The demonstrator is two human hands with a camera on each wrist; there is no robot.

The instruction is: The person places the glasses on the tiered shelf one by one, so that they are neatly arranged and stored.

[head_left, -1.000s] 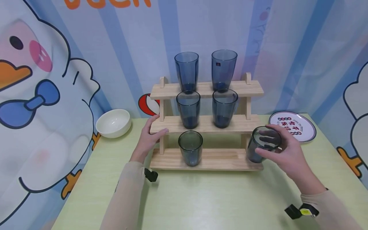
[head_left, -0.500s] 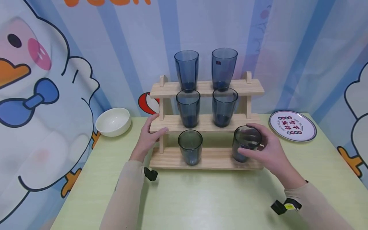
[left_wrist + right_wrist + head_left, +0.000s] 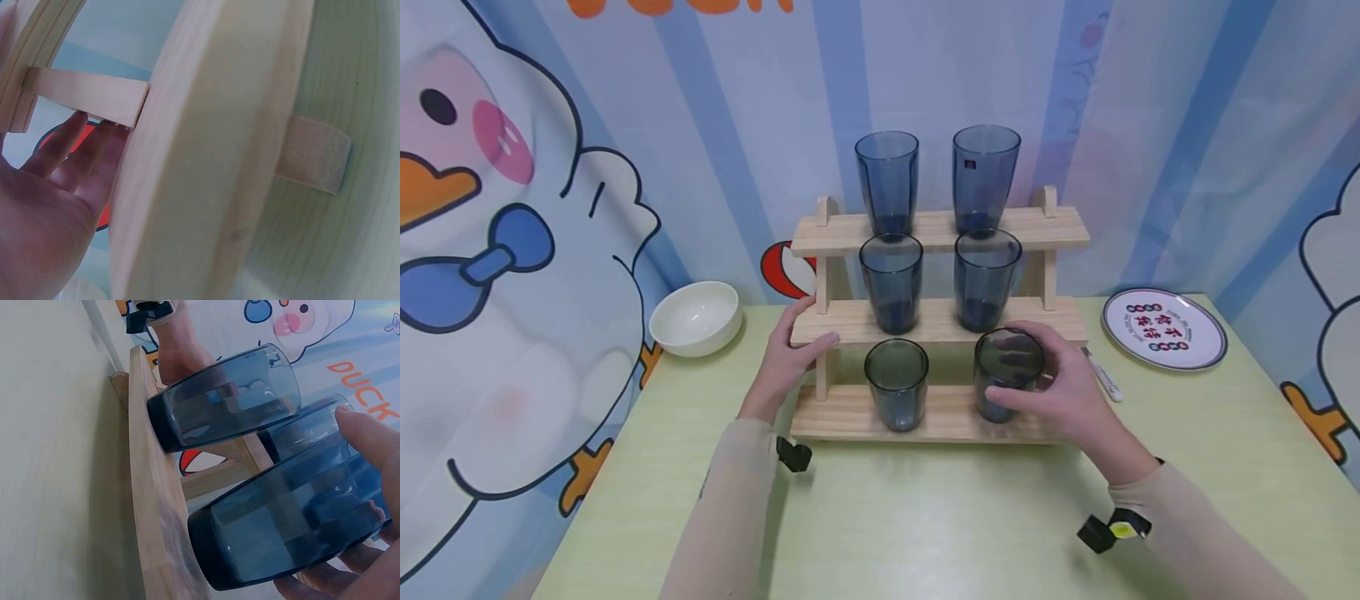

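Note:
A three-tier wooden display rack (image 3: pixel 951 427) stands in the head view with blue-grey glass tumblers on its tiers. My right hand (image 3: pixel 1071 392) grips one tumbler (image 3: pixel 281 519) by its sides, thumb on the near side and fingers behind. That tumbler is upright at the right half of the bottom tier; whether its base touches the board I cannot tell. Left of it stands another tumbler (image 3: pixel 897 387). My left hand (image 3: pixel 784 358) holds the rack's left end at the middle tier, thumb in front. In the left wrist view its fingers (image 3: pixel 75 159) reach to the wooden upright.
Two tumblers stand on the middle tier, including the right one (image 3: pixel 987 279), and two on the top, including the left one (image 3: pixel 887 183). A white bowl (image 3: pixel 696 319) is at left. A plate (image 3: pixel 1165 329) and a slim handle (image 3: pixel 1105 379) lie at right.
My right hand has carried the tumbler leftward from the bottom tier's right end, nearer the other tumbler. The slim handle has come into sight behind it. My left hand stays on the rack.

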